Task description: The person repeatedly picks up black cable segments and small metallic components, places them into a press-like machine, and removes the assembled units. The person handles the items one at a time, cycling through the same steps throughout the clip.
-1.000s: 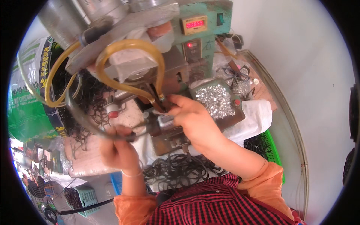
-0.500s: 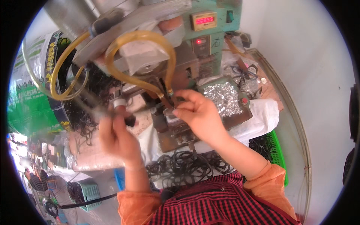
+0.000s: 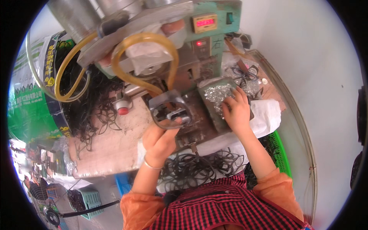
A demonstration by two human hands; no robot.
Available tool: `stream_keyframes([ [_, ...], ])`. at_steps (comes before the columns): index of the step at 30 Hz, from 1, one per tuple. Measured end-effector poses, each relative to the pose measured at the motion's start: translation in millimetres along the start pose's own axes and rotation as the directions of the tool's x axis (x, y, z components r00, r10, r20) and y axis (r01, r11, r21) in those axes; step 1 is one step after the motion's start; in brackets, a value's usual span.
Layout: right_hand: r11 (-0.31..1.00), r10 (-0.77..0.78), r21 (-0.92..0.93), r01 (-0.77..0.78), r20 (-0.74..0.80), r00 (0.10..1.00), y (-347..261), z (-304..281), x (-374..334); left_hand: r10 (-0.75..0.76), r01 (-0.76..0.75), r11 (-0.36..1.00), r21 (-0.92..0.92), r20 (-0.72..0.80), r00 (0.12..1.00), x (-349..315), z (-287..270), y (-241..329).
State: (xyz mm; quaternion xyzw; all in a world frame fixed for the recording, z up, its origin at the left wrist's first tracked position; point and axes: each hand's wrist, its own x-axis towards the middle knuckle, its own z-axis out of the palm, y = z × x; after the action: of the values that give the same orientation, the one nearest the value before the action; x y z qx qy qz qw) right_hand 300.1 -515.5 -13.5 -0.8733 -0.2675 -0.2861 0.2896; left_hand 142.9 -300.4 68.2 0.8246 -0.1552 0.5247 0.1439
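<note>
My left hand (image 3: 158, 141) is closed on the lower edge of a black looped band (image 3: 165, 99), held upright in front of the machine's work spot. Parts of the machine's metal fixture show through the loop. My right hand (image 3: 238, 115) is over a dark metal tray (image 3: 215, 119) to the right of the fixture. Its fingers are apart and bent down, tips among small shiny silver metal pieces (image 3: 214, 94). Whether a piece lies between those fingertips is too small to make out.
A green machine (image 3: 220, 28) with a red display and yellow hoses (image 3: 143, 36) stands ahead. At left are a red button (image 3: 122, 110), tangled black bands (image 3: 97, 88) and a green sack (image 3: 32, 111). More black loops (image 3: 199, 166) lie before me; a green basket (image 3: 283, 155) stands at right.
My left hand has moved right from beside the red button to the fixture, the black band now showing in it. My right hand has left the fixture and moved right onto the metal pieces.
</note>
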Motion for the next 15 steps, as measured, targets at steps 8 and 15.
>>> stream_keyframes([
  [8, 0.981, 0.165, 0.105, -0.161, -0.036, 0.986, -1.1, 2.4, 12.4, -0.004, 0.004, 1.0, 0.002, 0.06, 0.998, -3.3, -1.9, -1.2],
  [15, 0.986, -0.088, -0.134, 0.1, 0.099, 0.991, -26.5, 40.2, 28.8, -0.149, 0.15, 0.989, 0.006, 0.111, 0.983, -2.6, -19.1, 20.9],
])
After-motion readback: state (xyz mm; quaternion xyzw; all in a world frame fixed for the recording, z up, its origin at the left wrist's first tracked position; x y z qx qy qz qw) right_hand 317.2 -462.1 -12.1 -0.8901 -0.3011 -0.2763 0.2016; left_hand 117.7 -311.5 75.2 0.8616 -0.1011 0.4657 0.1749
